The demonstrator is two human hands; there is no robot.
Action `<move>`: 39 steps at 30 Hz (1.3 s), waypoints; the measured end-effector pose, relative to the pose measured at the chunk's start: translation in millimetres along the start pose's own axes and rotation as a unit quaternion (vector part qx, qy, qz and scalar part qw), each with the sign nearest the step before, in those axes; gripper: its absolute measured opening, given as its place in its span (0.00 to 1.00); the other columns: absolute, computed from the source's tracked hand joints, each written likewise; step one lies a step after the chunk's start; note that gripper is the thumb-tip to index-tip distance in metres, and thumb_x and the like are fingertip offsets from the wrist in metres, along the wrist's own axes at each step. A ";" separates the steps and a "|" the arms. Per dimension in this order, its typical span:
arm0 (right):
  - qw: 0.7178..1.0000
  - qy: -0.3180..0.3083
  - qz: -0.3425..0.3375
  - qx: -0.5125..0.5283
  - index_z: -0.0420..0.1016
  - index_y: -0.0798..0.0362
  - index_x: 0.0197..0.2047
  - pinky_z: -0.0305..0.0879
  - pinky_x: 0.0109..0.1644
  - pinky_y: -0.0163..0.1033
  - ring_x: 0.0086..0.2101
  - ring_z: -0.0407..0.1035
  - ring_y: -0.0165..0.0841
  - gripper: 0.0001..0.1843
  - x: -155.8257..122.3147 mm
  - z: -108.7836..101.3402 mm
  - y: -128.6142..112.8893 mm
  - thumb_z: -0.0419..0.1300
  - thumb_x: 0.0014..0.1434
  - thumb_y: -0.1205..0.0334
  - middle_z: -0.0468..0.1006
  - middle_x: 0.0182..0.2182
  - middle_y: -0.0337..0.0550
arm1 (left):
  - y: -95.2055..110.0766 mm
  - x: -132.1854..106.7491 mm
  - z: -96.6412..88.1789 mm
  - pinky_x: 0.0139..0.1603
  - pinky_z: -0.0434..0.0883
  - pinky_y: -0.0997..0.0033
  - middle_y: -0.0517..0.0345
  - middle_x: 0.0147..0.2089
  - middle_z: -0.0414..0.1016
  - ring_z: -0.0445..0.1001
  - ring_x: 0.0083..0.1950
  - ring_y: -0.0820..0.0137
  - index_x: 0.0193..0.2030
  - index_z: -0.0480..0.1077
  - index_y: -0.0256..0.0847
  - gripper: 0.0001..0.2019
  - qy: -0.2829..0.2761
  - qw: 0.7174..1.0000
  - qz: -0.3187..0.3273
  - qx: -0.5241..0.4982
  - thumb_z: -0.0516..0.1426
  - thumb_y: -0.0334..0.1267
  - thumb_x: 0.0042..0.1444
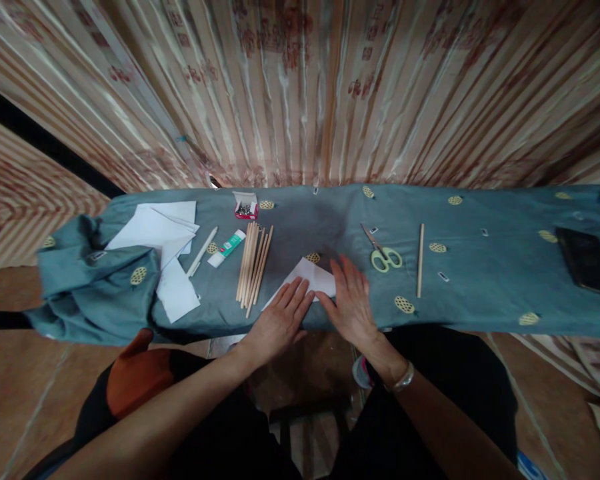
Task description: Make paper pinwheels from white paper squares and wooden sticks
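Observation:
A folded sheet of white paper (307,272) lies near the table's front edge, its top coming to a blunt point. My left hand (281,313) rests flat on its lower left part with the fingers stretched out. On the right side of the sheet lies my right hand (350,300), fingers extended and thumb pointing left toward the other hand. Both palms face down, and part of the paper is hidden under them. Left of the sheet is a bundle of thin wooden sticks (254,267). Scissors (383,255) with light green handles lie to the right.
A single stick (420,260) and a dark phone (587,260) lie farther right. On the left are a glue stick (227,249), a white pen (203,251), a small open box of metal bits (246,207) and white papers (155,230). A patterned blue-green cloth (490,287) covers the table.

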State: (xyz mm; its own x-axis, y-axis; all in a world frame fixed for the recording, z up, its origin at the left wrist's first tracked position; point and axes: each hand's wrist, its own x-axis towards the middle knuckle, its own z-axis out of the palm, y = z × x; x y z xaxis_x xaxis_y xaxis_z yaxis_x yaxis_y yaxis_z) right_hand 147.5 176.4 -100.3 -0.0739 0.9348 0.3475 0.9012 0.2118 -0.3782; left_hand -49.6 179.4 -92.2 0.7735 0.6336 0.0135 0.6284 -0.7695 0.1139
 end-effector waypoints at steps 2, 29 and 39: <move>1.000 0.002 0.011 -0.006 0.55 0.60 0.68 0.52 0.65 0.60 0.66 0.54 0.51 0.31 -2.3 -1.4 7.9 0.50 0.68 0.51 0.59 0.66 0.67 | -0.2 -0.3 0.4 0.72 0.51 0.48 0.32 0.74 0.48 0.40 0.76 0.51 0.71 0.47 0.29 0.39 -0.001 1.000 0.001 0.002 0.60 0.42 0.59; 0.995 0.047 0.076 -0.052 0.63 0.63 0.64 0.57 0.61 0.64 0.65 0.54 0.55 0.27 -6.9 -36.2 41.2 0.51 0.63 0.67 0.59 0.65 0.69 | 6.7 -2.4 -13.6 0.72 0.43 0.42 0.33 0.75 0.44 0.38 0.77 0.49 0.72 0.46 0.30 0.40 -0.046 0.998 -0.018 0.044 0.59 0.43 0.59; 0.980 -0.062 -0.189 -0.024 0.77 0.57 0.50 0.72 0.54 0.48 0.47 0.71 0.42 0.19 -22.9 -22.2 -6.0 0.50 0.62 0.76 0.79 0.47 0.54 | 1.0 -3.3 -6.6 0.72 0.45 0.41 0.34 0.75 0.45 0.41 0.76 0.48 0.72 0.46 0.29 0.37 -0.045 0.998 -0.006 0.049 0.56 0.38 0.61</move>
State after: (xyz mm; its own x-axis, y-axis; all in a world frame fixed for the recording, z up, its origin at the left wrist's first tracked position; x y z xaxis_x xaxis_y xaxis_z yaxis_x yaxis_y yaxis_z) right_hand 153.3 147.4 -86.9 -0.4548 0.8199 0.3478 0.8184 0.5388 -0.1999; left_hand -52.0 177.1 -85.6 0.7668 0.6372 -0.0772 0.6400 -0.7682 0.0159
